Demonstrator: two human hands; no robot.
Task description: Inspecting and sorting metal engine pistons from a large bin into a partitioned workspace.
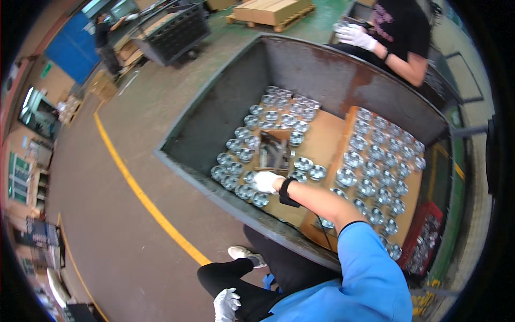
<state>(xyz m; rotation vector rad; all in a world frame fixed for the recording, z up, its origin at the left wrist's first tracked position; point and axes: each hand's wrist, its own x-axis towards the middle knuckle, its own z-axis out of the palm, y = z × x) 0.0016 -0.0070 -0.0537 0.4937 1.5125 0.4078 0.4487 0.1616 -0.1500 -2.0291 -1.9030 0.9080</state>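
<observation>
Right hand [265, 182] lay beside round metal parts [260, 199] on cardboard [329, 130] inside the grey bin [316, 60]; its closure could not be told | Left hand [227, 304] hung half-open, seemingly empty | A rim hold, clear of neighbours, seemed best

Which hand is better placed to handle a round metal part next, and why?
Probably the right hand: it reaches inside the bin, beside round metal parts, while the left hand is outside, near the person's leg.

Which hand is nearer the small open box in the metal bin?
Right. The right hand is in the metal bin, on the near side of the small open box; the left hand is outside, by one leg.
</observation>
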